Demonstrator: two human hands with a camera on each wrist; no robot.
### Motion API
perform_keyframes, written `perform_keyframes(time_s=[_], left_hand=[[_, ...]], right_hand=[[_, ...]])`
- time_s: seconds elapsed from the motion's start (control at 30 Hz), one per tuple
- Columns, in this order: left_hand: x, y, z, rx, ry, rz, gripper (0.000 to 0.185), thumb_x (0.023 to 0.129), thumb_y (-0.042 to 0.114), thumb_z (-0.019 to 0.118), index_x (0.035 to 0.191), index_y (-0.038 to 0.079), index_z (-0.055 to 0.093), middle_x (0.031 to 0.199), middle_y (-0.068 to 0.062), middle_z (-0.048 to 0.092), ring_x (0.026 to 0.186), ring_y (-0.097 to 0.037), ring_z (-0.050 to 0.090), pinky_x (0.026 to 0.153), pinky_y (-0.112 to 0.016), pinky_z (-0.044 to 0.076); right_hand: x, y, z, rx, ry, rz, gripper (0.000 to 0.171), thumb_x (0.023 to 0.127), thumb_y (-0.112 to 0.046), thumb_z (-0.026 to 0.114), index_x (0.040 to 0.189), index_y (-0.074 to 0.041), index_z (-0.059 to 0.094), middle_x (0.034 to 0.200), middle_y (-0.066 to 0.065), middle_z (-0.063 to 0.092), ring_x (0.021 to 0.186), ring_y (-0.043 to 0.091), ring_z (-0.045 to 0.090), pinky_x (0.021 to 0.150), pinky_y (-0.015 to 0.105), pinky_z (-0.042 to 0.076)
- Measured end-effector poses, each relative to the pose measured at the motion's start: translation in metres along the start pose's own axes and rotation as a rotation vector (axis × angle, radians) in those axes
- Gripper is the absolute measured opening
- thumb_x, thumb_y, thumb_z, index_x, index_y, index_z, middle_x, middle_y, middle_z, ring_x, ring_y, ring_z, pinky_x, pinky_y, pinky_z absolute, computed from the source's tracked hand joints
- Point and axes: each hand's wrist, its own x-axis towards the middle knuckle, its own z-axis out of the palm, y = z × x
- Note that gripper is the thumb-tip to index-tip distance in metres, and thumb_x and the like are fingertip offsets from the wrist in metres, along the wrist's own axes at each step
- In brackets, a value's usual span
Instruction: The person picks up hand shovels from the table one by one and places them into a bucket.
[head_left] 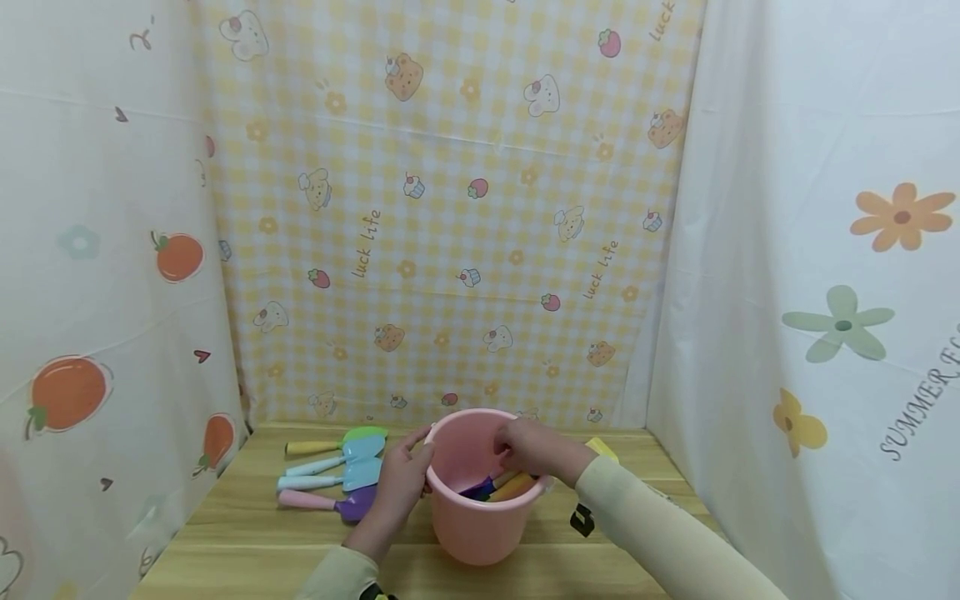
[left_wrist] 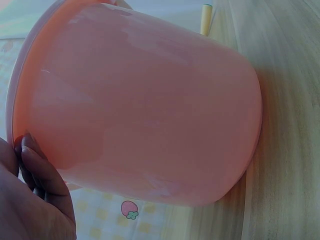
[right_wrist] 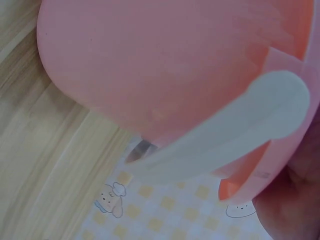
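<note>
A pink bucket (head_left: 480,533) stands upright on the wooden table. My left hand (head_left: 405,475) grips its rim from the left side; in the left wrist view the fingers (left_wrist: 47,175) curl against the outside just under the rim. Over the right side of the rim reaches my right hand (head_left: 534,448), its fingers bent down inside the bucket. Below those fingers lie a purple tool (head_left: 477,490) and an orange-yellow handle (head_left: 512,486). Whether the right fingers hold a tool is hidden. A white bucket handle (right_wrist: 225,130) hangs along the side in the right wrist view.
Left of the bucket lie a green-bladed shovel (head_left: 365,434), two light blue shovels (head_left: 363,473) and a purple shovel with a pink handle (head_left: 307,500). Something yellow (head_left: 602,450) lies behind my right forearm. Patterned curtains (head_left: 450,233) close off the back and both sides.
</note>
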Motion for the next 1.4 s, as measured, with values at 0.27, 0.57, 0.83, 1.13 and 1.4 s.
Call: perform_keyframes(time_s=[0.27, 0.57, 0.83, 1.13, 1.4], left_hand=[[-0.001, 0.0, 0.0, -0.007, 0.001, 0.002, 0.047, 0.111, 0.024, 0.062, 0.156, 0.008, 0.063, 0.06, -0.001, 0.056, 0.055, -0.017, 0.058, 0.053, -0.029, 0.051], [0.001, -0.001, 0.0, -0.011, -0.001, 0.01, 0.047, 0.111, 0.023, 0.062, 0.155, 0.007, 0.064, 0.06, -0.002, 0.057, 0.054, -0.016, 0.058, 0.052, -0.028, 0.051], [0.002, -0.001, 0.001, -0.036, 0.005, 0.017, 0.047, 0.109, 0.021, 0.063, 0.154, 0.005, 0.065, 0.057, -0.001, 0.056, 0.05, -0.015, 0.057, 0.049, -0.026, 0.049], [0.003, -0.003, 0.0, -0.042, -0.001, 0.004, 0.046, 0.11, 0.021, 0.063, 0.154, 0.007, 0.065, 0.059, -0.002, 0.057, 0.051, -0.015, 0.058, 0.05, -0.027, 0.05], [0.003, -0.002, 0.0, -0.039, 0.004, 0.005, 0.047, 0.109, 0.021, 0.063, 0.154, 0.006, 0.065, 0.059, -0.002, 0.057, 0.052, -0.016, 0.058, 0.05, -0.028, 0.05]], right_hand=[[-0.001, -0.003, -0.002, -0.053, 0.015, -0.019, 0.006, 0.101, -0.012, 0.083, 0.105, -0.008, 0.082, 0.098, -0.005, 0.076, 0.085, 0.005, 0.066, 0.081, 0.024, 0.059], [-0.007, 0.001, -0.004, 0.017, 0.09, -0.012, 0.02, 0.102, -0.011, 0.08, 0.121, -0.004, 0.08, 0.115, 0.003, 0.078, 0.104, 0.017, 0.073, 0.09, 0.035, 0.063], [-0.02, 0.023, -0.007, 0.112, 0.329, -0.01, 0.016, 0.107, -0.011, 0.071, 0.12, -0.005, 0.078, 0.118, 0.006, 0.076, 0.114, 0.03, 0.072, 0.099, 0.052, 0.06], [-0.051, 0.056, -0.006, 0.21, 0.503, 0.147, 0.014, 0.109, -0.015, 0.07, 0.118, -0.006, 0.076, 0.116, 0.006, 0.075, 0.113, 0.031, 0.071, 0.099, 0.059, 0.059], [-0.089, 0.107, 0.012, 0.25, 0.595, 0.375, 0.016, 0.109, -0.013, 0.069, 0.115, 0.0, 0.076, 0.109, 0.009, 0.075, 0.104, 0.031, 0.071, 0.094, 0.056, 0.059]])
